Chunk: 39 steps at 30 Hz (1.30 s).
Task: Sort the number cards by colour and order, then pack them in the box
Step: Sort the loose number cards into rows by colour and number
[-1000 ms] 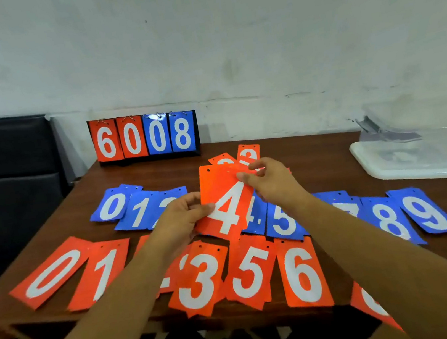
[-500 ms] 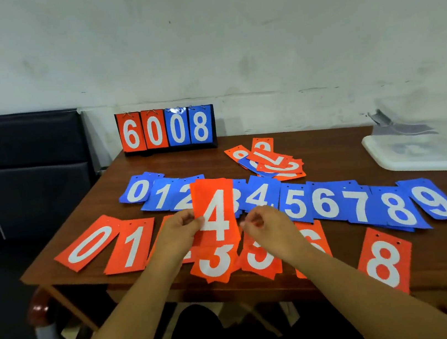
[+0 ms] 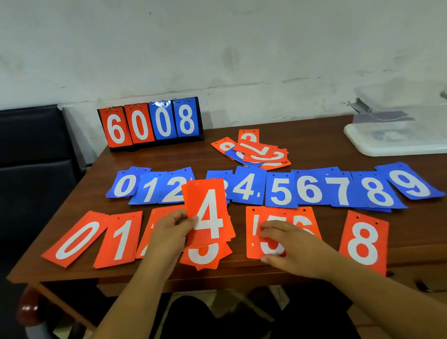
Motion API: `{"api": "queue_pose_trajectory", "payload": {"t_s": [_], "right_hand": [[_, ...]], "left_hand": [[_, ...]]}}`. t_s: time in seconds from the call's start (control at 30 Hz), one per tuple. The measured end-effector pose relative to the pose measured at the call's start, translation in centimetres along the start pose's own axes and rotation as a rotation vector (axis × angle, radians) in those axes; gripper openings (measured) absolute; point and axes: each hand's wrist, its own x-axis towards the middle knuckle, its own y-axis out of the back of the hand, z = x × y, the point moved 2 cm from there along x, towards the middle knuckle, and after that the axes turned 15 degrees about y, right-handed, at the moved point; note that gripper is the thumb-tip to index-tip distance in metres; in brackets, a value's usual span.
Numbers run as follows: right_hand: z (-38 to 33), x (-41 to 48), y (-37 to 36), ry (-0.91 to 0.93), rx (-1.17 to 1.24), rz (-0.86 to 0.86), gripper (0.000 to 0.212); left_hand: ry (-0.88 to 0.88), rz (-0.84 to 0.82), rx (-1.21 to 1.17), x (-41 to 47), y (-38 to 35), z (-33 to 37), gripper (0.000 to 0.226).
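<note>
Orange 4 (image 3: 208, 212): being held upright over the orange row, between the 3 (image 3: 204, 255) and the 5 (image 3: 267, 235), its top edge overlapping the blue row behind.
Left hand (image 3: 168, 232): fingers (image 3: 179, 219) clamping the left edge of the 4, thumb on the face.
Right hand (image 3: 291, 246): fingers lying spread and flat on the 5, pinning or sliding it; gripping nothing that I can see.
Orange row: 0 (image 3: 77, 240), 1 (image 3: 119, 240), a card mostly hidden by the left hand, the 3, the 5 overlapping a 6 (image 3: 302, 222), then an 8 (image 3: 365, 241) standing apart near the front edge; no 7 or 9 showing in it.
Blue row (image 3: 306, 190): running 0 to 9 across the middle of the tabletop (image 3: 442, 223), its 3 mostly covered by the held 4.
Loose pile (image 3: 257, 154): mixed orange and blue cards lying unsorted farther back.
Box (image 3: 402, 131): clear, sitting at the right rear; contents unclear.
Scoreboard (image 3: 151, 123): standing at the back, reading 6008.
Progress: blue looking done; orange partly done, with the 4 not yet laid down; the pile and all packing remaining, as I judge it.
Change from half a second ago: the right hand is now pressing down on the 5 instead of sitting beside the 4; the left hand is keeping its grip.
</note>
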Motion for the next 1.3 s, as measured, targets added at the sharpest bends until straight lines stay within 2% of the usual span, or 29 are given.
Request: {"api": "queue_pose_trajectory", "payload": {"t_s": [0.13, 0.2, 0.3, 0.33, 0.47, 0.53, 0.73, 0.87, 0.97, 1.0, 1.1, 1.3], "right_hand": [[1.1, -1.2, 0.7, -0.002, 0.019, 0.050, 0.064], [1.4, -1.4, 0.8, -0.027, 0.056, 0.168, 0.059], [1.7, -2.0, 0.8, -0.222, 0.012, 0.427, 0.045], [1.9, -2.4, 0.7, -0.295, -0.021, 0.451, 0.043], [3.2, -4.3, -0.4, -0.399, -0.073, 0.311, 0.047], [4.2, -5.3, -0.1, -0.411, -0.088, 0.305, 0.047], [6.3, -7.6, 0.6, -0.333, -0.072, 0.235, 0.045], [6.6, -8.2, 1.1, -0.300, -0.065, 0.275, 0.046], [7.1, -9.3, 1.5, -0.494, -0.040, 0.469, 0.050], [7.4, -9.7, 1.5, -0.548, -0.029, 0.485, 0.050], [8.3, -11.0, 1.1, -0.538, -0.012, 0.394, 0.049], [9.6, -13.5, 3.2, -0.517, -0.007, 0.331, 0.046]], "left_hand": [[-0.035, 0.029, 0.120, -0.2, -1.8, -0.1, 0.028], [-0.038, 0.045, 0.149, -0.2, -2.7, -0.2, 0.027], [-0.053, 0.027, 0.178, -0.2, -4.3, -0.5, 0.018], [-0.055, 0.011, 0.182, -0.3, -4.8, -0.6, 0.016], [-0.047, -0.060, 0.131, -0.2, -6.6, -1.0, 0.020], [-0.038, -0.078, 0.117, -0.1, -7.2, -1.0, 0.021], [-0.016, -0.101, 0.117, 0.2, -8.2, -0.9, 0.024], [-0.014, -0.089, 0.144, 0.2, -8.4, -0.9, 0.027], [-0.023, -0.091, 0.131, 0.2, -8.7, -0.8, 0.024], [-0.028, -0.095, 0.126, 0.2, -8.8, -0.8, 0.023], [-0.046, -0.113, 0.116, 0.2, -9.4, -0.7, 0.022], [-0.051, -0.168, 0.076, -0.3, -10.7, -0.6, 0.016]]}}
